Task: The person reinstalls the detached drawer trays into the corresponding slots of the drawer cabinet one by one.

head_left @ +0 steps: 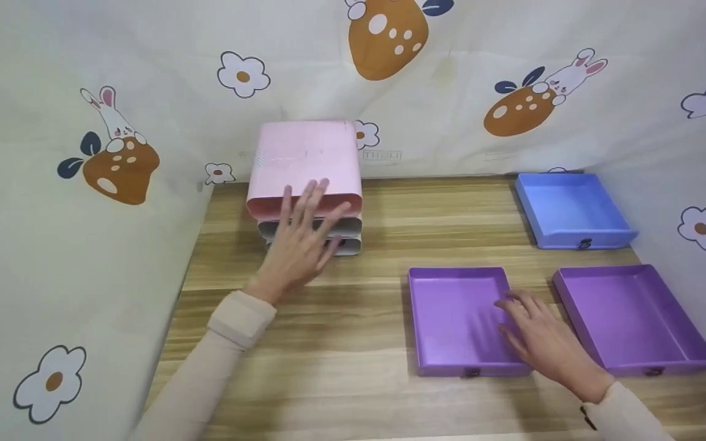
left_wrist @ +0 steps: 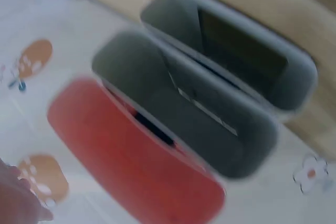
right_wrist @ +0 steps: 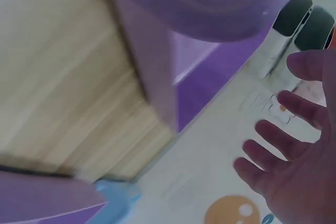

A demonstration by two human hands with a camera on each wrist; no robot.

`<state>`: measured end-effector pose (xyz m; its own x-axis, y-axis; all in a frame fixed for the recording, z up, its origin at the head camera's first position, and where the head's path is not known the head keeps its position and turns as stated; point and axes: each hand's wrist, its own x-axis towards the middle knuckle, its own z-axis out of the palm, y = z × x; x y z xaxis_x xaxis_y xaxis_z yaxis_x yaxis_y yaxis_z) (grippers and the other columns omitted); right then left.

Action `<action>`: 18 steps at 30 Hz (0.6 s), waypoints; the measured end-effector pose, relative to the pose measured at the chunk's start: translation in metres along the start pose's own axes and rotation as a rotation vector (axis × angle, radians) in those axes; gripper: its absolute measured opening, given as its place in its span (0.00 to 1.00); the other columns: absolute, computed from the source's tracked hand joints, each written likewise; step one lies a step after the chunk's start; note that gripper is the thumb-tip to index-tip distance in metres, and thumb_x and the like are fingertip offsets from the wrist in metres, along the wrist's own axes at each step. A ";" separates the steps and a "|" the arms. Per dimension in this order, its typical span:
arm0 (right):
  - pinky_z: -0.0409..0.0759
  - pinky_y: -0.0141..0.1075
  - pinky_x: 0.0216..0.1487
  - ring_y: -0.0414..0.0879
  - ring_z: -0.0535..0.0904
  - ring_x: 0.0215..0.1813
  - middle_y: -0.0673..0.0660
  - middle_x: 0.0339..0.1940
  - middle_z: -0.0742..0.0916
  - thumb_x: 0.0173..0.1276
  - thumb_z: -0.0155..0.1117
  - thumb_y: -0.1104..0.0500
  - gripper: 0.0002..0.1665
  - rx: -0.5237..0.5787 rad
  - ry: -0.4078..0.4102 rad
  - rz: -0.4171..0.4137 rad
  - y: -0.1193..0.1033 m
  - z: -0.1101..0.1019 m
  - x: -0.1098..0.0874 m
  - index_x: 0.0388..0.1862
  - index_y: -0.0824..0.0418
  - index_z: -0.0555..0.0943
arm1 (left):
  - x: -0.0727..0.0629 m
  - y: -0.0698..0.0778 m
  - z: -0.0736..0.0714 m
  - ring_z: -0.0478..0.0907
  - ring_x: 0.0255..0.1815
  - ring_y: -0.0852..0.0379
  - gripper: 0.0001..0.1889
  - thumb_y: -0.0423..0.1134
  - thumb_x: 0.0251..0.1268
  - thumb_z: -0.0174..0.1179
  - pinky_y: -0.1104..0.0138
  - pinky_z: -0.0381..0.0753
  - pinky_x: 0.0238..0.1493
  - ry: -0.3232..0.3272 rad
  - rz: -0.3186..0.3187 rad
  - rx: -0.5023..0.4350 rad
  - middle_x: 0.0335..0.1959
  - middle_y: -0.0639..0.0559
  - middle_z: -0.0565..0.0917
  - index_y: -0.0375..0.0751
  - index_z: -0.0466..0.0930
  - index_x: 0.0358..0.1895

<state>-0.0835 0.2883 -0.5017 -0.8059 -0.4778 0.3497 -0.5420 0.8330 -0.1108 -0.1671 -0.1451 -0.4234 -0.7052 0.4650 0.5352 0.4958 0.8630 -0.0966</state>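
My left hand (head_left: pixel 296 251), fingers spread, is in front of a stack of drawer casings at the back left. The top casing (head_left: pixel 310 153) is pink; below it are two casings with grey insides, a middle one (left_wrist: pixel 210 124) and a bottom one (left_wrist: pixel 294 77). All their front openings face me, with no drawers in them. Over the right side of a purple drawer (head_left: pixel 451 324) is my right hand (head_left: pixel 543 343), its fingers loosely bent and nothing held. The right wrist view shows this hand (right_wrist: pixel 294 166) with its fingers apart.
A second purple drawer (head_left: pixel 629 318) lies to the right, and a blue drawer (head_left: pixel 573 208) behind it near the right wall. Each drawer has a small dark pull on its front. Patterned cloth walls (head_left: pixel 451 122) border the wooden table (head_left: pixel 328 367) at the back and sides.
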 end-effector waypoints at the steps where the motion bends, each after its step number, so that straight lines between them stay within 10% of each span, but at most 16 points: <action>1: 0.85 0.51 0.46 0.58 0.81 0.53 0.61 0.54 0.82 0.60 0.72 0.59 0.23 0.005 -0.017 0.035 0.004 -0.003 -0.007 0.54 0.57 0.79 | 0.003 -0.010 -0.005 0.52 0.81 0.39 0.29 0.51 0.72 0.51 0.36 0.46 0.80 -0.022 -0.039 -0.017 0.79 0.35 0.53 0.55 0.59 0.74; 9: 0.83 0.45 0.43 0.47 0.79 0.45 0.54 0.42 0.82 0.53 0.72 0.65 0.21 0.011 0.040 0.056 0.016 -0.004 -0.053 0.48 0.56 0.83 | 0.019 -0.065 -0.022 0.52 0.80 0.37 0.26 0.54 0.78 0.37 0.38 0.45 0.81 -0.231 -0.262 -0.102 0.78 0.37 0.56 0.51 0.59 0.74; 14: 0.81 0.37 0.38 0.45 0.78 0.41 0.53 0.40 0.82 0.51 0.67 0.66 0.19 0.015 0.117 -0.039 0.012 -0.001 -0.069 0.45 0.58 0.83 | 0.019 -0.069 -0.015 0.55 0.78 0.36 0.26 0.53 0.79 0.36 0.42 0.51 0.81 -0.276 -0.296 -0.186 0.78 0.37 0.58 0.50 0.62 0.73; 18: 0.77 0.29 0.31 0.44 0.75 0.38 0.53 0.37 0.80 0.71 0.51 0.55 0.14 -0.026 0.194 -0.156 0.010 0.005 -0.075 0.40 0.60 0.82 | 0.019 -0.066 -0.009 0.56 0.78 0.36 0.26 0.54 0.79 0.35 0.41 0.51 0.81 -0.310 -0.299 -0.193 0.77 0.36 0.60 0.50 0.63 0.73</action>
<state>-0.0292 0.3311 -0.5334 -0.6511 -0.5407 0.5327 -0.6478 0.7615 -0.0189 -0.2085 -0.1956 -0.3992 -0.9349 0.2642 0.2369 0.3126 0.9292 0.1972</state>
